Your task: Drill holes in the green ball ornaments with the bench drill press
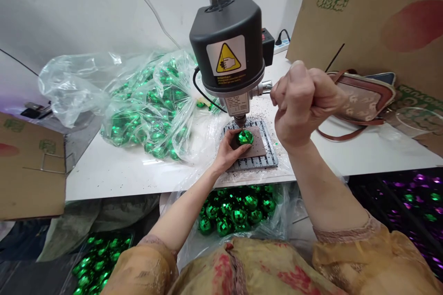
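Observation:
With thumb and fingers, my left hand [230, 149] grips a shiny green faceted disco ball ornament [245, 137] from its left side. The ball rests on a brown board [258, 146] over the slotted metal base [272, 159] of a small black drill press [226, 41]. Directly above, the drill's chuck [240, 120] reaches down to the top of the ball; whether the bit has entered it I cannot make out. My right hand [299, 101] is closed in a fist around the press's feed handle [266, 87], most of which the fingers hide.
A clear plastic bag [148, 106] of green balls lies left of the press. More green balls [238, 214] fill an open bag below the table edge. Cardboard boxes [346, 14] and a brown-trimmed handbag [367, 97] stand at right. Dark shavings dot the white table [114, 170].

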Motion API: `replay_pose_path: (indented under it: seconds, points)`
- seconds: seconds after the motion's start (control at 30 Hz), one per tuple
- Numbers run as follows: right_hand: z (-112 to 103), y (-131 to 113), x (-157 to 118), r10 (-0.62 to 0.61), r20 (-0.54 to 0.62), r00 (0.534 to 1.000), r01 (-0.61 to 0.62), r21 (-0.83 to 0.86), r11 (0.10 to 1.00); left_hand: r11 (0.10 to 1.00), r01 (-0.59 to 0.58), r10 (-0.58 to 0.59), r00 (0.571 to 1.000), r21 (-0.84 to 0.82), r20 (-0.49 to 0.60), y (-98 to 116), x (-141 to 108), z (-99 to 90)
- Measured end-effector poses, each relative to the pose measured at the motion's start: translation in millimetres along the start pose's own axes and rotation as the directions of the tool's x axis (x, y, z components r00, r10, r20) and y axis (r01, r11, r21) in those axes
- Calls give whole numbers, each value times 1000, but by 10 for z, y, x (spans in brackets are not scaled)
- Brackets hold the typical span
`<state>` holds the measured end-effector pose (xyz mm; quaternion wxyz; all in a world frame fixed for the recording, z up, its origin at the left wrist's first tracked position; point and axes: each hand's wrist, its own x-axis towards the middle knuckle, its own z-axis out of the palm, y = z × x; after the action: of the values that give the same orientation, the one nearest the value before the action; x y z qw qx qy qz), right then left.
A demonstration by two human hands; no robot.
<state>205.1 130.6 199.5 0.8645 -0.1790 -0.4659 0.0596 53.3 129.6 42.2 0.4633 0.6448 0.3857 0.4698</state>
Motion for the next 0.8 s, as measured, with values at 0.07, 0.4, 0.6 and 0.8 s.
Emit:
replay_pose_path:
  seconds: [0.07, 0.4, 0.6, 0.8]
  points:
    - [-36, 2, -23, 14, 21, 1000, -13, -47, 999, 1000, 0, 0, 1000, 3, -1, 1, -1, 0]
    - [-103, 89, -100, -71, 26, 997, 72, -25, 997, 1000, -5, 4, 1000, -12, -9, 44, -5, 20]
    - [-131, 123, -151, -121, 28, 992, 121, 2, 993, 1000, -11, 11, 999, 6, -32, 39, 0, 32]
    - [-200, 135, -187, -166, 76, 983, 164, 34, 986, 1000, -18, 18, 1000, 13, -22, 6, 5, 20]
